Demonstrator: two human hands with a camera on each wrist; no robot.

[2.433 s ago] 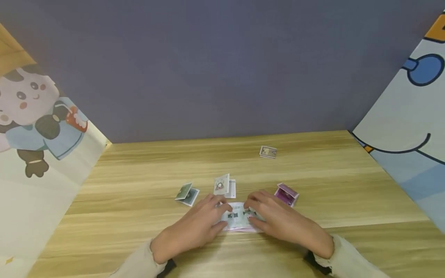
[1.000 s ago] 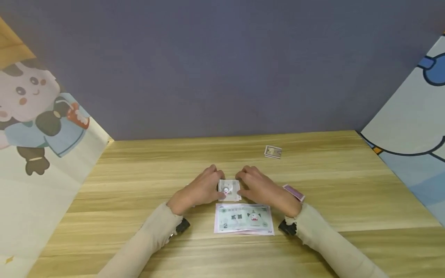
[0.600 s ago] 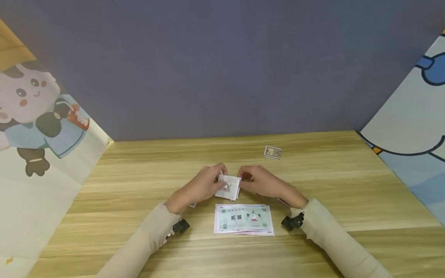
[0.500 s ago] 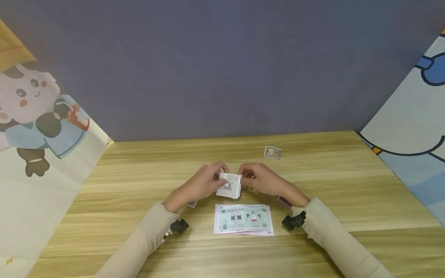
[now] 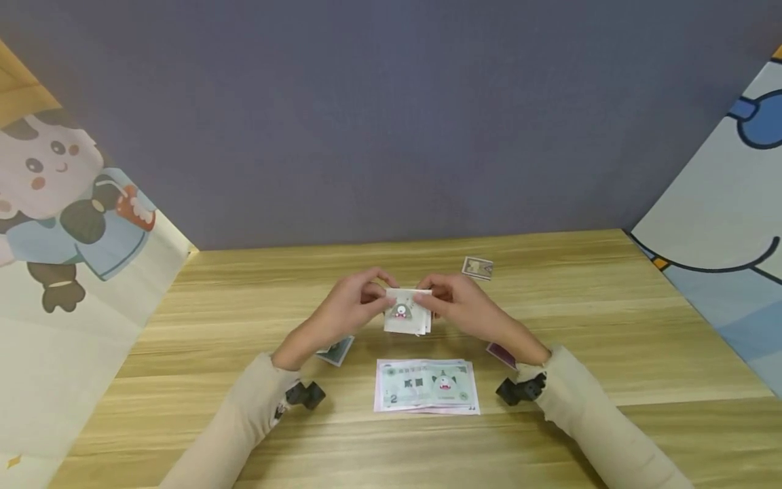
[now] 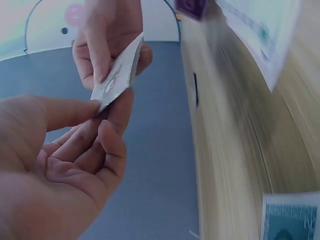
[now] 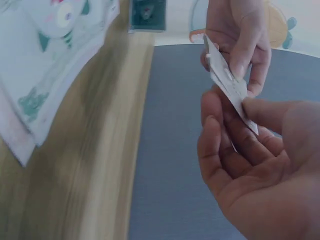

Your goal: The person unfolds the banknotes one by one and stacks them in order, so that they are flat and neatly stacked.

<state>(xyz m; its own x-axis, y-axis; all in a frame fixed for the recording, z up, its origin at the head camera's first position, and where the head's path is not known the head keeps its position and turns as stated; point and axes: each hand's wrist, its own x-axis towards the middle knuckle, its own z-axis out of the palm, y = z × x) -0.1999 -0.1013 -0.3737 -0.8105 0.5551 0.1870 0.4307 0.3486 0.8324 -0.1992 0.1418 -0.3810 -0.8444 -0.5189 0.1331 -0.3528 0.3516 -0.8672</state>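
Note:
A folded white play banknote with a small cartoon figure is held up above the table, between both hands. My left hand pinches its left edge with thumb on top and fingers behind. At the right edge my right hand pinches it the same way. In the right wrist view the folded note shows several layers at its edge. Below the hands, flat green play banknotes lie on pinkish ones, the top marked 2.
A folded green note lies near the left wrist, and a purple note is partly hidden by the right wrist. A folded brown note lies farther back on the wooden table. A dark grey panel rises behind.
Both hands left the flat green notes, moved forward to the folded white note, and lifted it off the table. It is now squared toward the camera, pinched on both sides.

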